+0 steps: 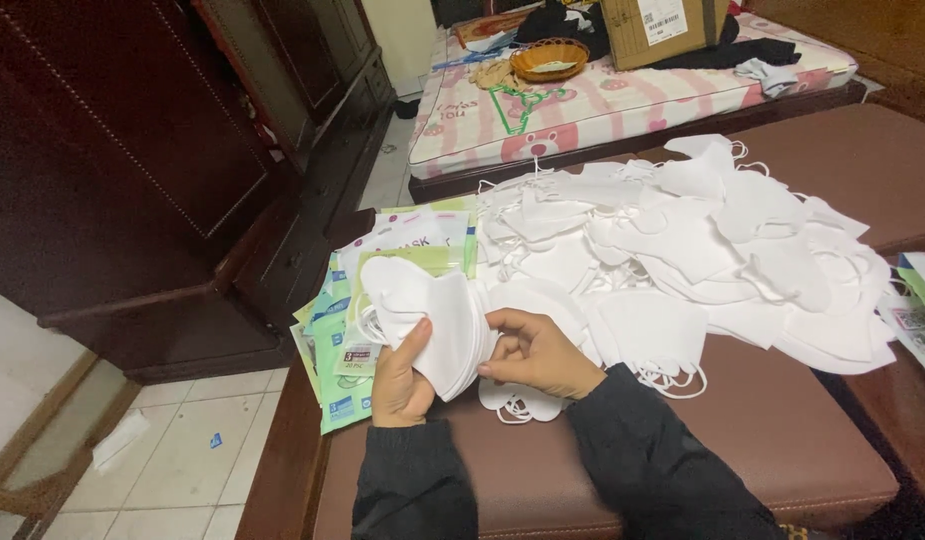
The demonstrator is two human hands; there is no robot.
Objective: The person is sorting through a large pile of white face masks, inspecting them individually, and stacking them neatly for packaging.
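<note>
At the bottom centre of the frame, two forearms in dark sleeves reach up from the lower edge over a brown padded counter [742, 440]. The left hand [400, 378] holds a thick stack of folded white masks [427, 315] just left of centre; its grip is clenched on the stack, thumb pressed against the near face and fingers hidden behind. The right hand [535, 352] meets the stack from the right, fingertips pinching the edges of the masks, so its grip is closed on the same stack. Below the right hand, a single white mask with ear loops [517, 403] lies flat on the counter.

Just left of the hands, a fan of green and white flat packets [337, 350] rests on the counter's left edge, partly under the held stack. Beyond the hands, a wide loose pile of white masks [682, 240] spreads across the middle and right of the frame, loops tangled. At the far right edge, more packets [922, 290] show partly.

Lower left, a tiled floor [182, 450] shows beside dark wooden cabinets [132, 150]. At the top, a bed with a pink patterned sheet [622, 100] carries a woven basket [549, 60], a green hanger [522, 103], a cardboard box [657, 28] and dark clothing [727, 52].
</note>
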